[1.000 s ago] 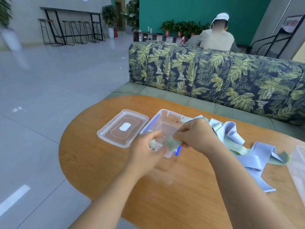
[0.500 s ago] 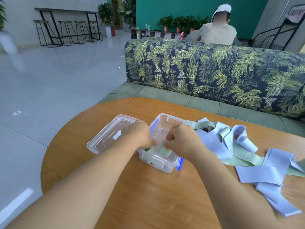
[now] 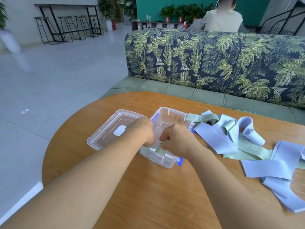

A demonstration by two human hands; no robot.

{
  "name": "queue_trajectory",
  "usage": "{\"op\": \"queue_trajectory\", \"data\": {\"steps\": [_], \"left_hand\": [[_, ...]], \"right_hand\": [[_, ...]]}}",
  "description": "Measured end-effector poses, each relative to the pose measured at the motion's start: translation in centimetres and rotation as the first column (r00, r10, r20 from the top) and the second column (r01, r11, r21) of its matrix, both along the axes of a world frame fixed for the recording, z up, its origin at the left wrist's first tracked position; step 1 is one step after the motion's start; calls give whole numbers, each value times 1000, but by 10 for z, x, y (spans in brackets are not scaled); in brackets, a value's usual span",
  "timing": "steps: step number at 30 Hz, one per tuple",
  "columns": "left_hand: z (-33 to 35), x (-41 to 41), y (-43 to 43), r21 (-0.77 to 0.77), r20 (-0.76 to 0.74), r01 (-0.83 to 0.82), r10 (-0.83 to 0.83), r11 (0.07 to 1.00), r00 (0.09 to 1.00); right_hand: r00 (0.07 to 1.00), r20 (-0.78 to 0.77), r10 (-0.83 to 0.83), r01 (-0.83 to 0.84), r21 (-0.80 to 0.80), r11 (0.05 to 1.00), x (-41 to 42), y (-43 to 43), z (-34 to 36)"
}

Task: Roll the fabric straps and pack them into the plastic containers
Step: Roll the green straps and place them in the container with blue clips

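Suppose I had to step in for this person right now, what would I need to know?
Left hand: fingers curled down into the container, on the rolled green strap as far as shows.
Right hand: pinches the same strap inside the container.
Lid: off, on the table left of the container.
Done: one strap rolled, being set in.
Left: loose straps, blue and green, heaped unrolled to the right; roll, pack, close.
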State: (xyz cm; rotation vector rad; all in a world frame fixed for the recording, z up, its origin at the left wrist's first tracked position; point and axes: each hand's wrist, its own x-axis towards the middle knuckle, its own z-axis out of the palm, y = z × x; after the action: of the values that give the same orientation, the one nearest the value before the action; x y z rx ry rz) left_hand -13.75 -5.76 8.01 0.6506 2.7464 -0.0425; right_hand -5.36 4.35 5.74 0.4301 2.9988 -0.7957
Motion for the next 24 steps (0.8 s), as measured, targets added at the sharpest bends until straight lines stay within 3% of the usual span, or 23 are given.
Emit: {"op": "queue_trajectory", "data": {"steps": [7,12,21,24], "left_hand": [[-2,-9,-2,42,173,-95,86,995,981],[-6,-14,-7,95,205,-105,84,990,975],[0,-23,-16,200,418,-205,106,958,902],[0,-23,-20,237,396,-173,68,956,916]], "right_hand": [[994,33,103,-98,-130,987,-9,-2,-5],[991,-13,130,-129,-246,961,-13,-5,-9],[979,-45,201,-206,-228,951,-17,-9,-11],[976,-40,213,-216,-243,946,-17,-9,-12]]}}
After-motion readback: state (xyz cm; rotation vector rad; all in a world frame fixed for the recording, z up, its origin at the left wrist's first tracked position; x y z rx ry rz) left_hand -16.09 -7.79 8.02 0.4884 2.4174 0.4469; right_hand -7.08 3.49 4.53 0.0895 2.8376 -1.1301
